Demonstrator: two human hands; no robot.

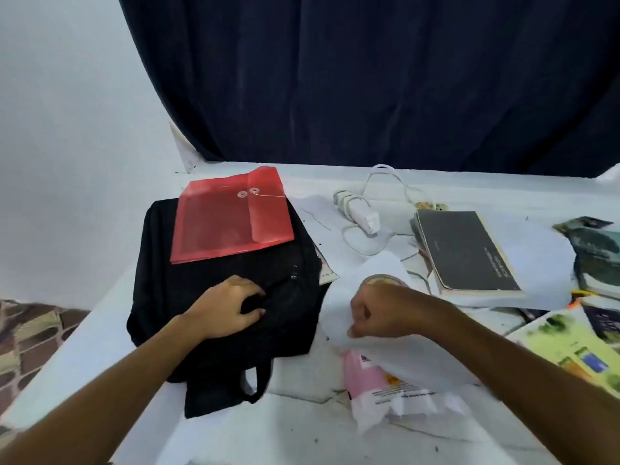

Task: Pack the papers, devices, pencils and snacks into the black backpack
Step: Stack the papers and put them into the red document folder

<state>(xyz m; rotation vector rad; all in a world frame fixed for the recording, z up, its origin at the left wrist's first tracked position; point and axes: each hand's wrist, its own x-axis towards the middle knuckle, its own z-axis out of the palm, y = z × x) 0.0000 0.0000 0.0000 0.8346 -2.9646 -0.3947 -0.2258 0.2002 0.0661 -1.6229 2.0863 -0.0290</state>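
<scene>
The black backpack (201,317) lies flat on the white table, with a red string-tie envelope (231,218) resting on its far half. My left hand (228,308) presses on the backpack's front pocket near the zipper, fingers curled into the fabric. My right hand (385,312) pinches the edge of a white paper sheet (396,350) just right of the bag. A round lidded snack cup (382,280) peeks out behind that hand. A pink and white snack packet (379,394) lies partly under the sheet.
A white charger with coiled cable (360,211) sits at the back. A dark hardcover book (466,251) lies to the right, with colourful books and packets (577,347) beyond it. A dark curtain (369,78) hangs behind the white table (84,357).
</scene>
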